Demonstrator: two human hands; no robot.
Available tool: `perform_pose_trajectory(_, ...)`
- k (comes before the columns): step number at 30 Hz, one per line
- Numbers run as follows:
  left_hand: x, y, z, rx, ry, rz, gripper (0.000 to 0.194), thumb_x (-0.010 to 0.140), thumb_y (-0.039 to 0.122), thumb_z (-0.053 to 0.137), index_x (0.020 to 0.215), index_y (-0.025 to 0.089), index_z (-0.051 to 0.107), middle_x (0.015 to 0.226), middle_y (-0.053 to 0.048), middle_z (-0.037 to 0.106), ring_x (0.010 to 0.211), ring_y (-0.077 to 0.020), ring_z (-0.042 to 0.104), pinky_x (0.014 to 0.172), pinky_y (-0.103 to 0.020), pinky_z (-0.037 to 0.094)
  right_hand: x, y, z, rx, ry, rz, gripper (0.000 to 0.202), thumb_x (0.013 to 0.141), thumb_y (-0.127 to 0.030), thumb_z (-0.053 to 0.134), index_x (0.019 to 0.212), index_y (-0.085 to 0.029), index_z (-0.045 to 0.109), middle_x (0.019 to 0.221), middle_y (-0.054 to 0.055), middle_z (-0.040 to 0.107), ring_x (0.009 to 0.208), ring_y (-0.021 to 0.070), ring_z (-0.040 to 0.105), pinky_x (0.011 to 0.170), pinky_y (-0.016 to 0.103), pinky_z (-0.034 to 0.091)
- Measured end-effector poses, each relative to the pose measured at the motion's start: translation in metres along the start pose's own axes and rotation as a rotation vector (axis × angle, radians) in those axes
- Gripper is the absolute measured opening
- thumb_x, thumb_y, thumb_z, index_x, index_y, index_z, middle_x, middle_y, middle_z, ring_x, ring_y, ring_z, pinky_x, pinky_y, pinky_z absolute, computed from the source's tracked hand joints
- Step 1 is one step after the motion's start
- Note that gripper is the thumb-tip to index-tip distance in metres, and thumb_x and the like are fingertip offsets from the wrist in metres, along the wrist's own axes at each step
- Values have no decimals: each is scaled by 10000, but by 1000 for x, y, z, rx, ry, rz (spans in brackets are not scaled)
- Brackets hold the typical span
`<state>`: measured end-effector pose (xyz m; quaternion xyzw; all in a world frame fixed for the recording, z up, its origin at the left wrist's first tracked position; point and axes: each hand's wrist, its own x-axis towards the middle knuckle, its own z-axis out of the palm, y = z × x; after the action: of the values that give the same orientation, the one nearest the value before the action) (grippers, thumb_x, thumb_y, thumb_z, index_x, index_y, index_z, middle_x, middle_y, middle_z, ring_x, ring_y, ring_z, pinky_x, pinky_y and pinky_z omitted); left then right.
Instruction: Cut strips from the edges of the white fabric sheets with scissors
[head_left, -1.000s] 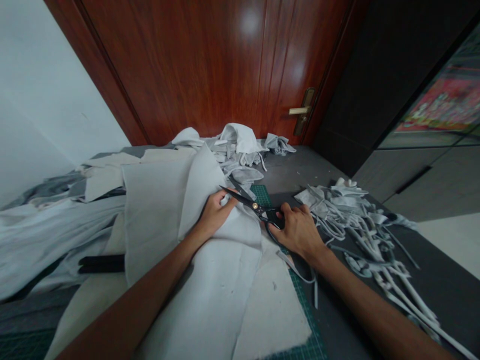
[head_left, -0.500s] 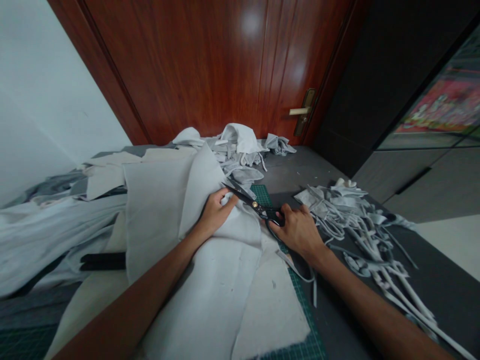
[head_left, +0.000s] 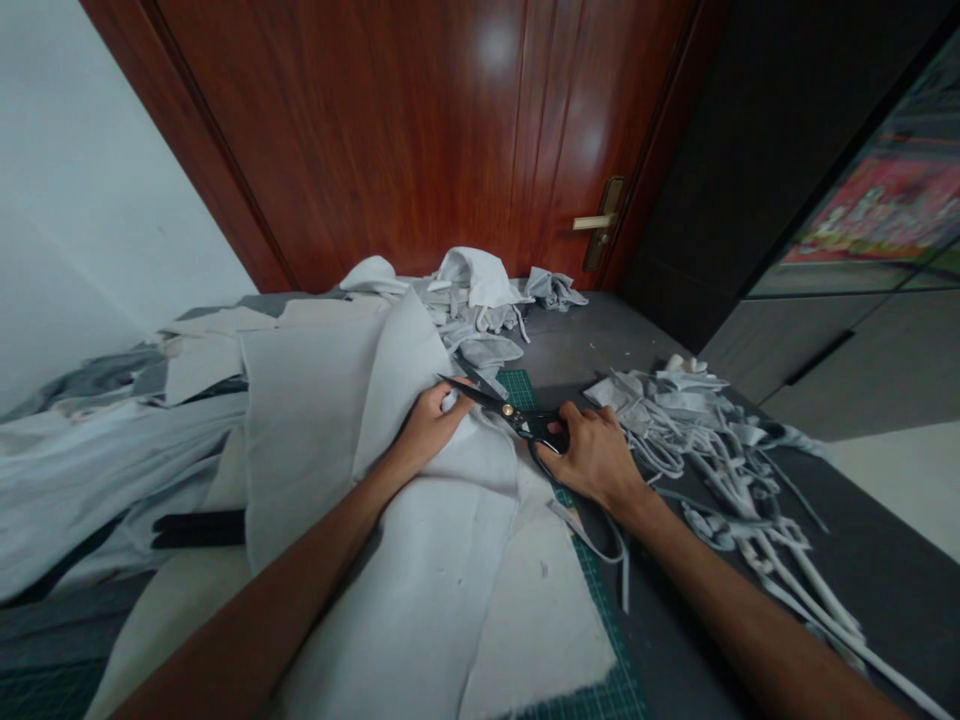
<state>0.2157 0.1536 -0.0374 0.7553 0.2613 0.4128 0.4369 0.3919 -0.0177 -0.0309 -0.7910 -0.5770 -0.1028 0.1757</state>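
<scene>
My right hand is closed around the handles of black scissors with a brass-coloured pivot. Their blades point left and stand apart, the tips close to my left fingers. Pinched in my left hand is a bunched part of the pale grey fabric. This fabric lies in folds under my left forearm and drapes toward me. A cream fabric piece with a frayed lower edge shows beneath it, on a green cutting mat. Exactly what lies between the blades is hard to see.
Thin fabric strips and scraps are heaped on the dark table at the right. More scraps lie at the back before a wooden door. Layered grey cloth fills the left, near a black strip.
The scissor blades have opened slightly wider near my left fingers. Both hands keep their grip, and the whole view has shifted a little.
</scene>
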Motion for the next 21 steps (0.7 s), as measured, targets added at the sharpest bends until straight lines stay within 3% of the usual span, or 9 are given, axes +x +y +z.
perform_pose_trajectory(21,0,5,-2,99,-6,31,209,818,333,609,881,184,743,947,-39,786,971,-236,705,939,-327,536,1,5,5,-18,-13,-31,269,871,-464,627,891,-212,534,845,62,771,846,297,722,901,400,357)
